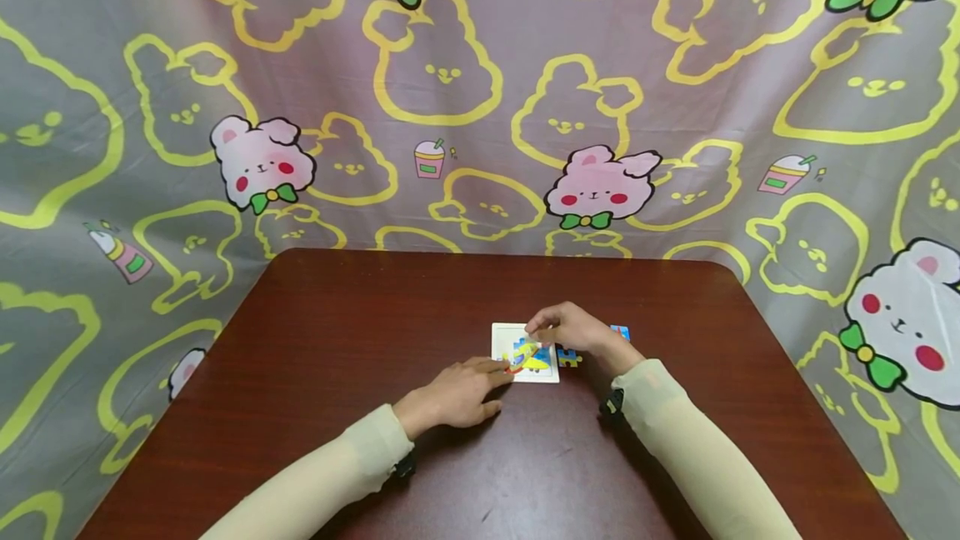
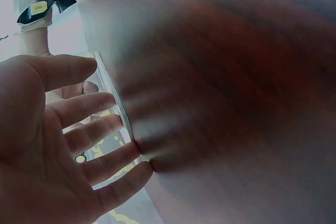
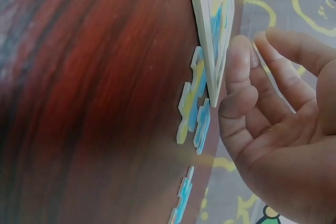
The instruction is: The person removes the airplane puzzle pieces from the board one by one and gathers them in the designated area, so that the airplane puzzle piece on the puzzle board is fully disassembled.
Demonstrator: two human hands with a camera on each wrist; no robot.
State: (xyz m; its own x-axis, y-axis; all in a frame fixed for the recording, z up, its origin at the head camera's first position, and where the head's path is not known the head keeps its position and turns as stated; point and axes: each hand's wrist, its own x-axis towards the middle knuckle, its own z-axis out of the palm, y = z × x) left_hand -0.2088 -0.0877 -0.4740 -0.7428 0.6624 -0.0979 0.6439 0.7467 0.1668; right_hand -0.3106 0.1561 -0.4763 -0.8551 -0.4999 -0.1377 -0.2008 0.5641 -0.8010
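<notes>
A square white-rimmed jigsaw tray (image 1: pixel 553 376) lies on the table, partly filled with blue and yellow pieces. My left hand (image 1: pixel 461 392) rests beside it, fingers extended and fingertips at its near left edge. In the left wrist view those fingers (image 2: pixel 107 169) are spread along the tray's rim. Over the tray's upper right part hovers my right hand (image 1: pixel 573 329), its fingers loosely bent. The right wrist view shows no piece between thumb and fingers (image 3: pixel 239 69). Loose blue and yellow jigsaw pieces (image 1: pixel 568 359) lie just right of the tray, below that hand.
Another blue jigsaw piece (image 1: pixel 621 331) lies farther right, partly behind the right wrist. The brown wooden table (image 1: pixel 360 315) has rounded far corners. A grey curtain (image 1: pixel 480 148) with cartoon animals hangs behind and on both sides.
</notes>
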